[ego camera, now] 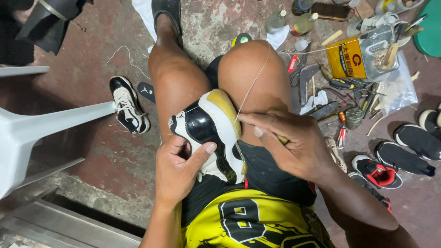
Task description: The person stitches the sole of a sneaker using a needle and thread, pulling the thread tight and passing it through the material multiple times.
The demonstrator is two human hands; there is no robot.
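Concrete floor — tools, stray shoes

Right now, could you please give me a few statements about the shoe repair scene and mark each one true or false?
1. The left hand steadies a black and white sneaker on the person's lap. True.
2. The right hand rests flat on the floor. False: it is at the sneaker's yellowed sole edge, where a thread runs up over the knee.
3. A matching sneaker lies on the floor beside a white plastic chair. True.
4. The tools lie in a heap left of the person. False: the tools lie to the right, near an orange tin.
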